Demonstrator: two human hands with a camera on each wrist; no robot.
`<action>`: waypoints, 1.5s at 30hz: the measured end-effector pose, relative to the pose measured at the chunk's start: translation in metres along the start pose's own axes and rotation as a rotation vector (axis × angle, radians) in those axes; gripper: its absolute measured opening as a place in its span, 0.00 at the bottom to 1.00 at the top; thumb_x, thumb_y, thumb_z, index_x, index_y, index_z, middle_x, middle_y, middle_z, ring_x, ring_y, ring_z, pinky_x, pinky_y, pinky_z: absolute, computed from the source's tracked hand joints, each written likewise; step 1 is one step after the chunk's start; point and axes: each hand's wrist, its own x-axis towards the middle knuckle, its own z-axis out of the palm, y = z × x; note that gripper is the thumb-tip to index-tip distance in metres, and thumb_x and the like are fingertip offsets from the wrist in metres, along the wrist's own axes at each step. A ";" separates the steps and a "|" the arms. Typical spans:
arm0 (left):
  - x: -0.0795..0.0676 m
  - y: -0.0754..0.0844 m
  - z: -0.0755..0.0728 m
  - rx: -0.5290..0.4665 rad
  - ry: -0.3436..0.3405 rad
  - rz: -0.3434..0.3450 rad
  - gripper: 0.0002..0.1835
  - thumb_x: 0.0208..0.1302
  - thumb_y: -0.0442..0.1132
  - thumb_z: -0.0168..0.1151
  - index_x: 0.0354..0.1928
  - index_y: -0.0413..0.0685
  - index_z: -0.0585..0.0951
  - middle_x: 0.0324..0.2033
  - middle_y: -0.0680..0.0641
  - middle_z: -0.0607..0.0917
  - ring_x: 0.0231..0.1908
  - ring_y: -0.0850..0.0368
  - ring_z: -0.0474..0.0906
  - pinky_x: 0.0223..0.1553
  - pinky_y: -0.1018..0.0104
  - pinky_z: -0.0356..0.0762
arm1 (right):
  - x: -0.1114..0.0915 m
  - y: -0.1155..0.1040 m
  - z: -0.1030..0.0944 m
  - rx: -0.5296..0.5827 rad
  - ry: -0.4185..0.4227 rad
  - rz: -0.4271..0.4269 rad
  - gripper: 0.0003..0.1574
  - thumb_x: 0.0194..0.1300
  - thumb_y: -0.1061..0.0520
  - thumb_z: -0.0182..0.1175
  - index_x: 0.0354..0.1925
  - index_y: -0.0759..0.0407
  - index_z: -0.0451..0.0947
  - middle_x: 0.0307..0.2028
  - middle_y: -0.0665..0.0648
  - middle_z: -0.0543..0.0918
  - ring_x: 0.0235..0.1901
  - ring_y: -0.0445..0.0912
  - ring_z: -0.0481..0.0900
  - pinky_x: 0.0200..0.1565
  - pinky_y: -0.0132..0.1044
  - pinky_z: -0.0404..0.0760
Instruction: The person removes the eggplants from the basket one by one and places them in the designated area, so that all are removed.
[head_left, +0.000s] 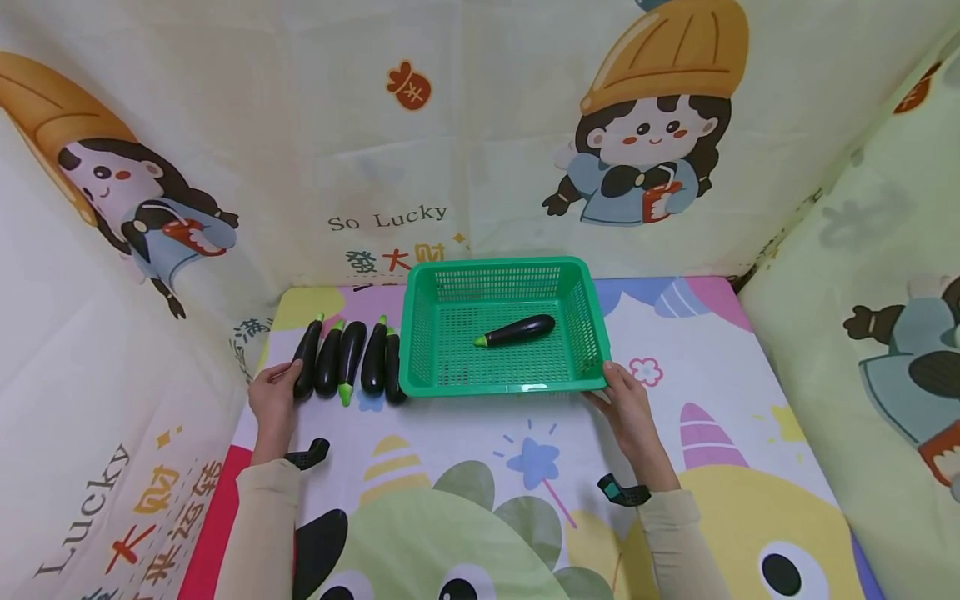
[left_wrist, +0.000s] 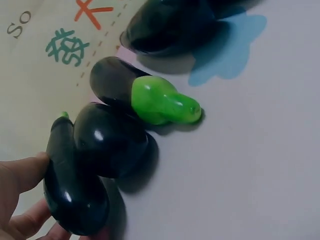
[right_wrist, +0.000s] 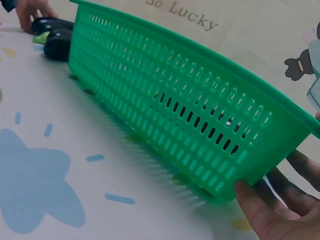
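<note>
A green plastic basket [head_left: 504, 388] stands at the middle back of the table, with one dark eggplant [head_left: 521, 331] lying inside it. My right hand [head_left: 624, 408] grips the basket's near right corner, thumb on the front wall and fingers round the side, as the right wrist view shows. Several more eggplants lie in a row left of the basket. At the row's left end my left hand [head_left: 273, 402] holds the outermost eggplant [left_wrist: 75, 180] between thumb and fingers; its fingertips are partly hidden. Another eggplant [head_left: 393, 367] lies close against the basket's left wall.
A patterned cloth [head_left: 465, 450] covers the table. Printed curtains [head_left: 495, 150] rise behind it and on both sides. A wrist camera [head_left: 309, 454] is strapped on the left wrist and another camera [head_left: 624, 492] on the right.
</note>
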 end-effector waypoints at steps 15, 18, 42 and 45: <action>0.004 -0.008 0.003 0.398 0.069 0.303 0.27 0.79 0.53 0.53 0.59 0.34 0.79 0.51 0.31 0.84 0.50 0.36 0.79 0.47 0.53 0.70 | 0.000 0.001 -0.001 0.011 0.000 0.012 0.44 0.78 0.34 0.52 0.79 0.56 0.62 0.76 0.58 0.67 0.70 0.46 0.71 0.70 0.48 0.74; 0.004 -0.006 0.002 0.466 0.059 0.325 0.26 0.80 0.53 0.50 0.59 0.34 0.79 0.50 0.31 0.84 0.48 0.35 0.78 0.45 0.51 0.71 | -0.001 0.001 -0.001 0.006 -0.005 0.011 0.44 0.78 0.34 0.51 0.79 0.55 0.61 0.76 0.58 0.67 0.69 0.45 0.71 0.69 0.46 0.74; -0.005 0.019 0.011 0.913 0.154 0.677 0.25 0.79 0.47 0.49 0.57 0.27 0.74 0.55 0.21 0.75 0.55 0.20 0.69 0.54 0.25 0.66 | 0.001 0.001 -0.001 0.011 -0.011 0.001 0.43 0.79 0.34 0.52 0.78 0.58 0.62 0.75 0.58 0.68 0.67 0.44 0.74 0.65 0.40 0.78; -0.009 0.028 0.015 0.918 0.150 0.728 0.25 0.78 0.46 0.50 0.59 0.28 0.75 0.57 0.22 0.76 0.55 0.21 0.69 0.54 0.25 0.66 | 0.001 0.000 -0.001 0.007 -0.010 0.000 0.43 0.79 0.34 0.51 0.78 0.59 0.62 0.76 0.58 0.67 0.69 0.46 0.72 0.68 0.44 0.75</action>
